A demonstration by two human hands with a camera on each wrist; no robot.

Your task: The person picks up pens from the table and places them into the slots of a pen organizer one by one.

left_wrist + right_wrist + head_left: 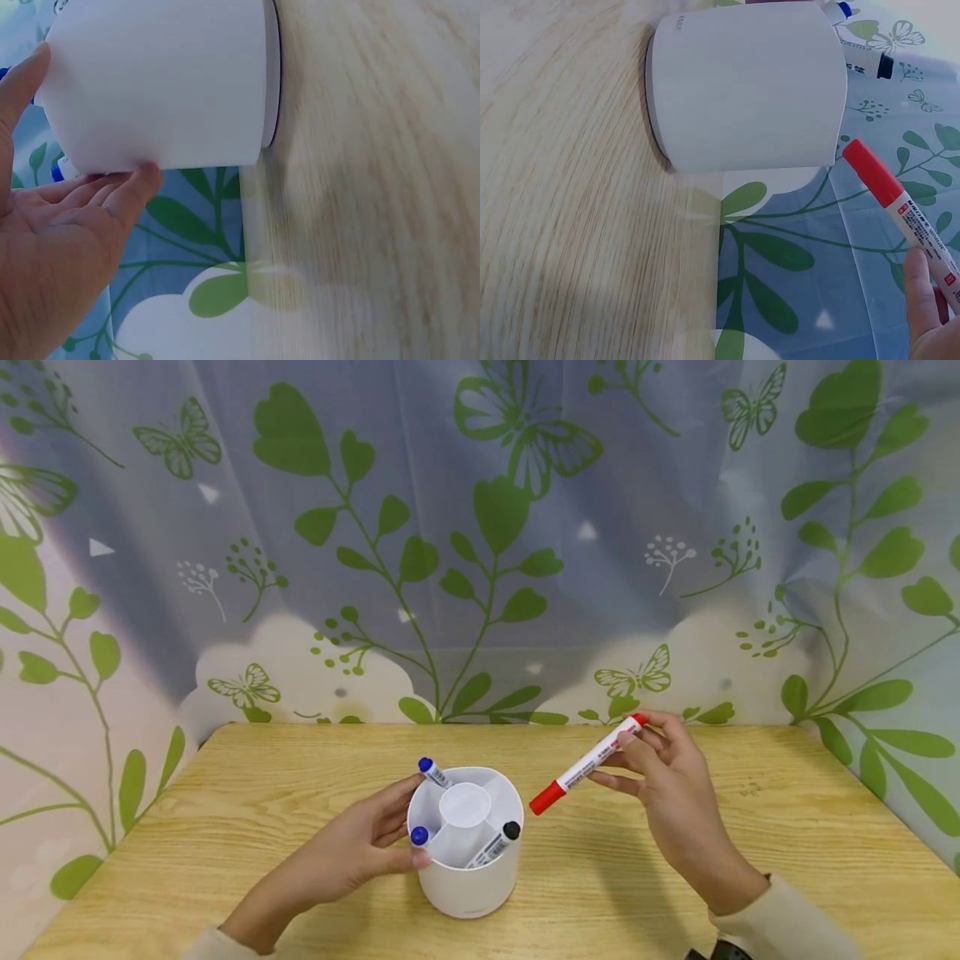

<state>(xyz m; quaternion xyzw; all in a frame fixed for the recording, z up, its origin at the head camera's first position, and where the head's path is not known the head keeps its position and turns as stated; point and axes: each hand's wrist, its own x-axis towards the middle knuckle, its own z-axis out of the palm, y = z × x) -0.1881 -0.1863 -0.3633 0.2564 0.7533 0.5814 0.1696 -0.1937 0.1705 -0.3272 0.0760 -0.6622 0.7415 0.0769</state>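
Note:
A white round pen holder (pixel 468 893) with divided compartments stands on the table. My left hand (pixel 348 839) grips its left side, thumb at the front and fingers round the back, as the left wrist view (pixel 67 225) also shows the hand. Two blue-capped markers (pixel 419 836) (pixel 435 770) and a black-capped marker (pixel 492 846) lean in its outer compartments. Right of the holder, my right hand (pixel 671 785) pinches a red marker (pixel 588 764) in the air, tilted with its red cap down toward the holder's rim. In the right wrist view the red marker (pixel 889 187) is apart from the holder.
The wooden table (pixel 300 760) extends to both sides of the holder. Behind it hangs a curtain (pixel 420 635) printed with green leaves and butterflies. A dark wrist-worn item (pixel 727 951) shows at the right sleeve (pixel 780 927).

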